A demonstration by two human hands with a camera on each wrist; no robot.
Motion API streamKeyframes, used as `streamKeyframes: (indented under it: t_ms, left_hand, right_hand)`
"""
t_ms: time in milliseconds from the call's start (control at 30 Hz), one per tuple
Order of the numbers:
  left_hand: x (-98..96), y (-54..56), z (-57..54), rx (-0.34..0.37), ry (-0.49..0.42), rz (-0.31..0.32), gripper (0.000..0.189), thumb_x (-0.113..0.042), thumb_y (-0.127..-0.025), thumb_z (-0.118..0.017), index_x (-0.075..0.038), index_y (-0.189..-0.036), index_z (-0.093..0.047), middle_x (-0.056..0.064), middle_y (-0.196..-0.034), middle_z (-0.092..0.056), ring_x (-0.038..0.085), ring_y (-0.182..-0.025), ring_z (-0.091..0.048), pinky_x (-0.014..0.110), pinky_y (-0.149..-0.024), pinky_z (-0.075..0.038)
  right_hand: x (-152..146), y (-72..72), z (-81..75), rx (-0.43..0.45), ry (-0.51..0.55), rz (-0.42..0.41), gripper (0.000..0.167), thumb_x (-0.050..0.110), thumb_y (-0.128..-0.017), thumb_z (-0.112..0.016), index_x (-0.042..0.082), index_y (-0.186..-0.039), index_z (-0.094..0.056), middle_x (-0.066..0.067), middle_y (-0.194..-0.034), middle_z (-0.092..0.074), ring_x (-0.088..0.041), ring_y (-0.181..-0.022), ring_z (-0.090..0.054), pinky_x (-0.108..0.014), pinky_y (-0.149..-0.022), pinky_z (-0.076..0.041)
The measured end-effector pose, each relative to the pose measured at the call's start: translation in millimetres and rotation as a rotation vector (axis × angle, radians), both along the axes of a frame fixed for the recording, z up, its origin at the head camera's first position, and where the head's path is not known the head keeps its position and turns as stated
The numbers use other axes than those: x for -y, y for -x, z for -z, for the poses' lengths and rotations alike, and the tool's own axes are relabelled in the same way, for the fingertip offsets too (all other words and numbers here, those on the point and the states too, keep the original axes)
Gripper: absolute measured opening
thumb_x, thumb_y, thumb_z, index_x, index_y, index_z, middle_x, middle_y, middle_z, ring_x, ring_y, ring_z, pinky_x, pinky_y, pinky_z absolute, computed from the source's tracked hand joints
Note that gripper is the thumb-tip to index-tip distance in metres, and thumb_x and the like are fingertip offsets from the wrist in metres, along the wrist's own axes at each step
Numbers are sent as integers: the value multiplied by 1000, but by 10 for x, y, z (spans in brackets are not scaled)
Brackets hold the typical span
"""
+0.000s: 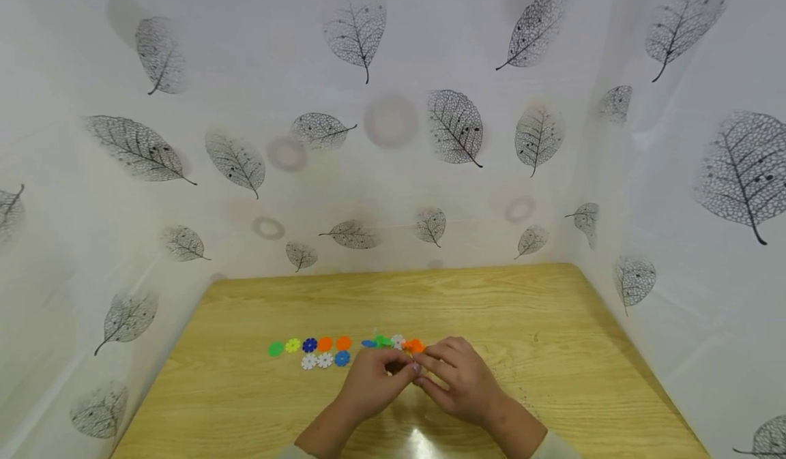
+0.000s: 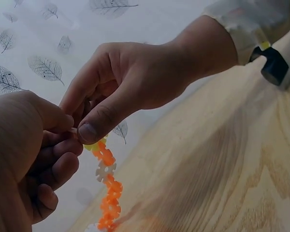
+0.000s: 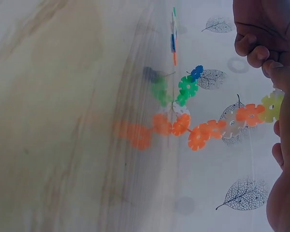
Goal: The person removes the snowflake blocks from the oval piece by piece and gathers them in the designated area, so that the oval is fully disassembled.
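Both hands meet at the near end of a chain of interlocked plastic snowflake discs [image 3: 199, 136]. With thumb and fingers my right hand [image 1: 463, 380] pinches the chain's end, at its yellow disc [image 3: 270, 106]. My left hand [image 1: 371, 384] has its thumb and index finger at a small pale piece [image 2: 73, 129], mostly hidden by the fingertips of both hands. From the yellow disc the chain runs through orange, a whitish disc [image 2: 106, 171], more orange, white and green to a blue disc [image 3: 196, 72] at the far end.
Left of the chain, loose snowflake discs lie on the wooden table [image 1: 245, 404] in two rows: green [image 1: 275, 348], yellow, dark blue and orange behind, white [image 1: 309, 361] and blue in front. A leaf-patterned curtain [image 1: 393, 172] surrounds the table's back and sides.
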State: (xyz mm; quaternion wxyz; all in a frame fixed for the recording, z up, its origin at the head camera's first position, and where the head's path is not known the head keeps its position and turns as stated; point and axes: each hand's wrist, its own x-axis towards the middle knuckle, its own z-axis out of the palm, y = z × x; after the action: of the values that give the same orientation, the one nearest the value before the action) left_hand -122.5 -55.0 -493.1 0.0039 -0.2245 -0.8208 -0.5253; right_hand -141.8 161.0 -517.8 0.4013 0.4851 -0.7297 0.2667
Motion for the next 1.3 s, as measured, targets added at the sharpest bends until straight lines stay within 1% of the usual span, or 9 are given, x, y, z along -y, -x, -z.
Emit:
streamKeyframes:
  t_ms: [233,367,467,633,833,933,1000,1200,1300]
  left_hand:
    - [-2,-3,-7,-23,6,-39,13,-21,-96,-73,-15,-85,-79,-14,-79,-72,3,-70,-66,25,-66,-57]
    - [13,-12,-25,-20,15,-62,12,-20,-96,-73,-16,-86,-79,-15,-79,-71,4,-72,-66,25,-68,-57]
    - [37,-22,-40,-10,14,-75,12,-22,-96,-73,-18,-87,-79,-14,-80,-71,4,-73,-66,26,-68,-57]
    - [73,-27,-54,10,-5,-84,13,-23,-97,-73,-16,-89,-80,-12,-81,-73,6,-74,-68,27,-68,-58]
    - [89,-35,-66,23,-3,-104,14,-25,-97,-73,-15,-89,-80,-13,-81,-73,6,-74,-68,26,-69,-57]
    - [101,-43,-81,20,-4,-111,16,-25,-97,-73,-15,-88,-80,-13,-79,-72,5,-73,-67,26,-68,-57]
    - [126,-47,-92,26,-7,-123,16,-25,-97,-73,-15,-87,-79,-12,-78,-71,6,-72,-65,26,-68,-56]
    - [276,-13,-116,47,-8,-198,11,-25,-98,-73,-21,-88,-76,-8,-76,-70,8,-67,-62,27,-63,-55]
    - [358,2,-117,75,-19,-211,10,-25,-98,-73,-22,-89,-77,-1,-79,-73,11,-68,-63,28,-64,-55]
  right_hand:
    - [-19,-6,10,18,-16,22,37,33,-94,-78,2,-116,-76,-1,-106,-75,-15,-92,-67,-35,-82,-54]
    - [-32,-5,22,24,-11,35,37,32,-94,-78,2,-115,-76,-2,-105,-76,-16,-92,-67,-35,-82,-54]
    - [-37,-4,25,22,-5,39,33,29,-95,-77,2,-115,-76,-2,-105,-76,-16,-92,-67,-35,-82,-53]
    - [-38,8,27,5,15,24,25,21,-96,-75,3,-114,-76,-3,-103,-76,-17,-89,-67,-33,-80,-52]
    - [-22,24,22,-29,52,-1,13,18,-98,-72,7,-103,-78,-1,-95,-75,-15,-82,-64,-29,-75,-50]
    - [-15,30,19,-54,64,-14,12,16,-99,-71,7,-97,-79,0,-92,-75,-14,-79,-63,-27,-73,-50]
    - [-14,35,13,-68,70,-14,13,15,-99,-70,6,-96,-79,-1,-90,-75,-14,-78,-62,-27,-72,-50]
    - [-45,38,0,-79,93,0,16,15,-99,-70,6,-90,-78,-1,-86,-73,-14,-73,-61,-28,-69,-49]
    - [-51,39,-7,-87,95,-3,15,15,-99,-71,6,-90,-78,-1,-85,-73,-14,-73,-61,-28,-68,-49]
